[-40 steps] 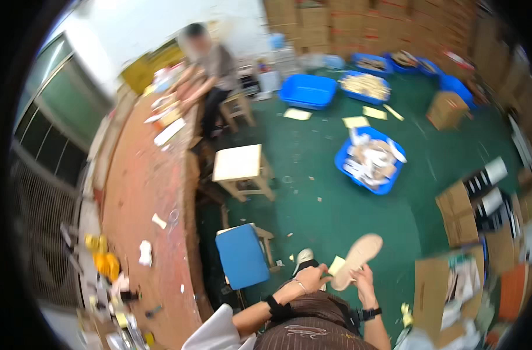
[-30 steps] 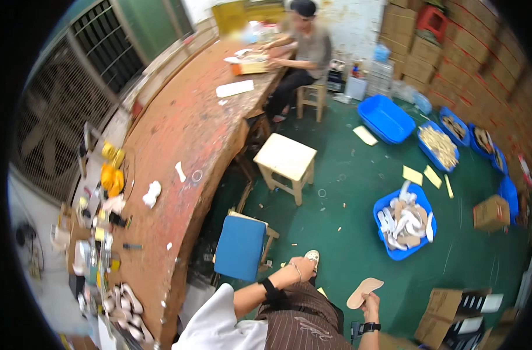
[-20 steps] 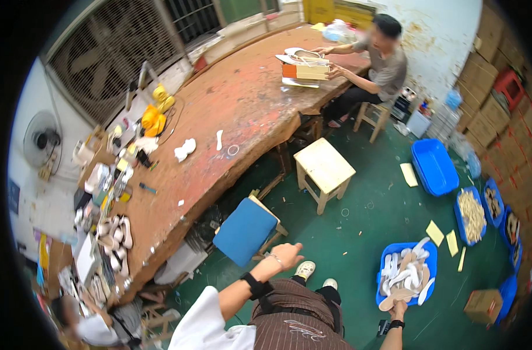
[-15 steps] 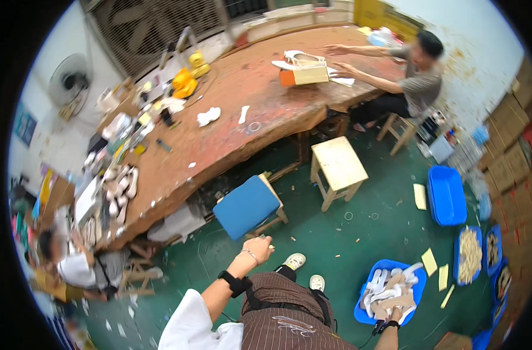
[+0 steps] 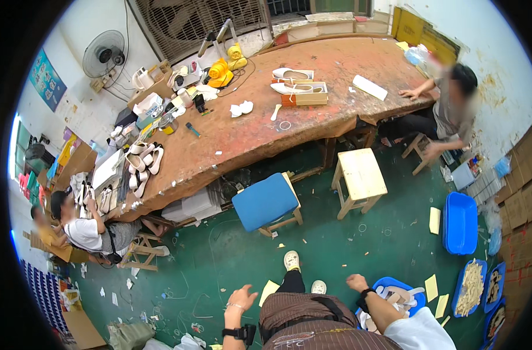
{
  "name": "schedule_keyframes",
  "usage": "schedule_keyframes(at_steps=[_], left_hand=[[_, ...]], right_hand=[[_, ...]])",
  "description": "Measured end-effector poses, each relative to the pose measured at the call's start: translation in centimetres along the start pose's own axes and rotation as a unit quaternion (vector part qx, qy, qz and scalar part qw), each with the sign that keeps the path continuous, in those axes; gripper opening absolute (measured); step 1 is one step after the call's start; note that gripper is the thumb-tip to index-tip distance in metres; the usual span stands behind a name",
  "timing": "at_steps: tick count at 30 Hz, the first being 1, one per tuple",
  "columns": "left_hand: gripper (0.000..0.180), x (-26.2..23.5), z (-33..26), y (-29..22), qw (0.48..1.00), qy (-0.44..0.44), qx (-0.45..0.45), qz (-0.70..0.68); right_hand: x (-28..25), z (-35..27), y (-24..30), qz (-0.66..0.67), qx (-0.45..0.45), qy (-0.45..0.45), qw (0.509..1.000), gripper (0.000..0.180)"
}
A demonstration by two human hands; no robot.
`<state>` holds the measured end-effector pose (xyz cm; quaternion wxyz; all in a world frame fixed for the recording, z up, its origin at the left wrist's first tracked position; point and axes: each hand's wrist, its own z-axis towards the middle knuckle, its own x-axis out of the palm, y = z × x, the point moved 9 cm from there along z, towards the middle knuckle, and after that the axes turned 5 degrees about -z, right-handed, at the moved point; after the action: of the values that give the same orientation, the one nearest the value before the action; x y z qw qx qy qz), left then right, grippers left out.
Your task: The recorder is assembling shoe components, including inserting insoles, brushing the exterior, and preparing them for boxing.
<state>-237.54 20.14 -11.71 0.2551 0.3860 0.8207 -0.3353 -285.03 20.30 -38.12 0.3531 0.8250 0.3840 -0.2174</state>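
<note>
My left hand (image 5: 241, 298) is held low in front of me, fingers loosely apart, with nothing visible in it. Just past it, a pale yellow sheet (image 5: 269, 291) lies on the floor beside my shoe. My right hand (image 5: 357, 283) is curled closed above the floor, and no object shows in its fingers. Below that forearm stands a blue basin (image 5: 420, 298) of white and beige strap-like pieces (image 5: 401, 294), partly covered by my arm.
A blue-topped stool (image 5: 264, 201) and a wooden stool (image 5: 362, 175) stand ahead, before a long worktable (image 5: 231, 140). An open shoe box (image 5: 304, 99) with pale shoes rests there. Co-workers sit at both ends. More blue basins (image 5: 459, 224) line the right.
My right hand has come up out of the basin and forward. My left hand has dropped back, its fingers looser. The right-hand co-worker's hands have left the shoe box. My view has shifted.
</note>
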Motion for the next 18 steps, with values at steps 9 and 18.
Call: schedule_keyframes(at_steps=[9,18], left_hand=[[0.055,-2.8,4.9,9.6,0.985,-0.037,-0.131,-0.103],[0.052,-16.2,20.6,0.1,0.989,-0.093,-0.011,-0.115]], right_hand=[[-3.7,8.2,23.2,-0.131,-0.128,0.09,0.979,0.032],[-21.6,20.6,34.7,-0.134,-0.237,-0.036,0.961,0.026]])
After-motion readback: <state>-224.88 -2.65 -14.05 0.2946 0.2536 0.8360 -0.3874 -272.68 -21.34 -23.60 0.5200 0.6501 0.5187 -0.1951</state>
